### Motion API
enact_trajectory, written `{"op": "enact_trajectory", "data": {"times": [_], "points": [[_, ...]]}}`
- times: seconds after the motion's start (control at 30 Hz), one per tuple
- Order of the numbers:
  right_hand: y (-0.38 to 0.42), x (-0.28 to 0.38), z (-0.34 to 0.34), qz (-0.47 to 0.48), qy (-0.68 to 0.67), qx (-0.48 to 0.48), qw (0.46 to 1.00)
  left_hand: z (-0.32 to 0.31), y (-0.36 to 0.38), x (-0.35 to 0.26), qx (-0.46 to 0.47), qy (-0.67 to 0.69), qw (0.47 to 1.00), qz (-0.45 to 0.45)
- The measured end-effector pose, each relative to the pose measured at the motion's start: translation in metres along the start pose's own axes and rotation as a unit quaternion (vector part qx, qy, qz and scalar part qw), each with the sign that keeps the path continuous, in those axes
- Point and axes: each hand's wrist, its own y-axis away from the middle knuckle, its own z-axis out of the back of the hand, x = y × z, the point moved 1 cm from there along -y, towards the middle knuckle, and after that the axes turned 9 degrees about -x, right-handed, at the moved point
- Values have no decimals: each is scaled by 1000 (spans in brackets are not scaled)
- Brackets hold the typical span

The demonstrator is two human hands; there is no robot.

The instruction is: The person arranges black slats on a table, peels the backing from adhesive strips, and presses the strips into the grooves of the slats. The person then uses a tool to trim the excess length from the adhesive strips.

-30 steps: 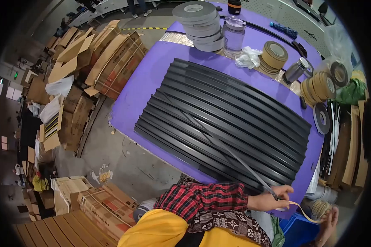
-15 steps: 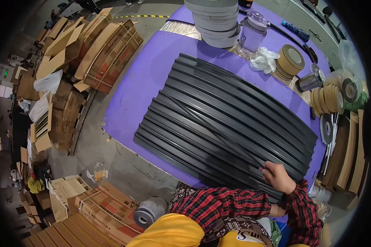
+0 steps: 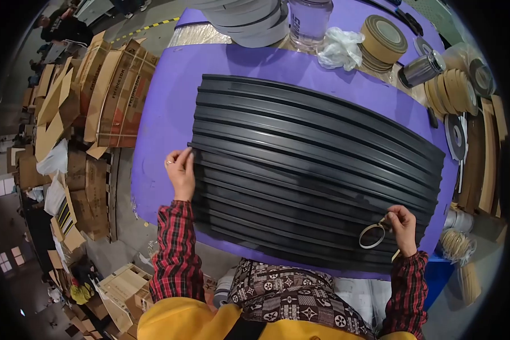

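Long black ribbed strips (image 3: pixel 317 141) lie side by side across a purple-covered table (image 3: pixel 164 113). At their left ends my left hand (image 3: pixel 180 175) is closed, thumb and fingers pinching the end of one thin black strip. My right hand (image 3: pixel 403 228) is over the lower right part of the strips, its fingertips pinched on a narrow pale tape (image 3: pixel 372 246) that curls into a loop. A short tail of that tape hangs below the hand.
Grey tape rolls (image 3: pixel 249 28), a clear plastic bottle (image 3: pixel 310 22), crumpled white plastic (image 3: pixel 341 48), brown tape rolls (image 3: pixel 384 39) and a metal-lidded jar (image 3: pixel 422 69) line the table's far side. Cardboard boxes (image 3: pixel 122 96) are stacked on the left, and a person (image 3: pixel 65 25) is farther back.
My left hand has come into view at the strips' left ends. The thin strip that lay diagonally now lies along the others. My right hand has moved slightly right and now holds the curled tape.
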Motion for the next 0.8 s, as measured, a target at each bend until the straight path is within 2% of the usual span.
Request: {"op": "enact_trajectory", "data": {"times": [0.1, 0.27, 0.33, 0.43, 0.47, 0.6, 0.67, 0.8], "points": [[-13, -13, 0, 4, 11, -42, 999, -19, -19, 34, 26, 106, 992, 69], [-26, -38, 2, 20, 63, -80, 995, -30, -27, 54, 82, 155, 975, 139], [-32, -42, 3, 67, 115, -110, 985, -34, -28, 63, 85, 182, 965, 166], [-35, -46, 2, 54, 100, -125, 986, -33, -33, 69, 113, 198, 956, 186], [-40, -58, 1, 85, 87, -158, 980, -30, -35, 64, 126, 194, 955, 184], [-41, -58, 3, 99, 128, -182, 970, -30, -39, 77, 153, 201, 946, 201], [-39, -49, 3, 94, 165, -179, 965, -32, -40, 93, 154, 212, 942, 211], [-41, -48, 3, 65, 150, -162, 973, -30, -44, 97, 175, 204, 938, 220]]}}
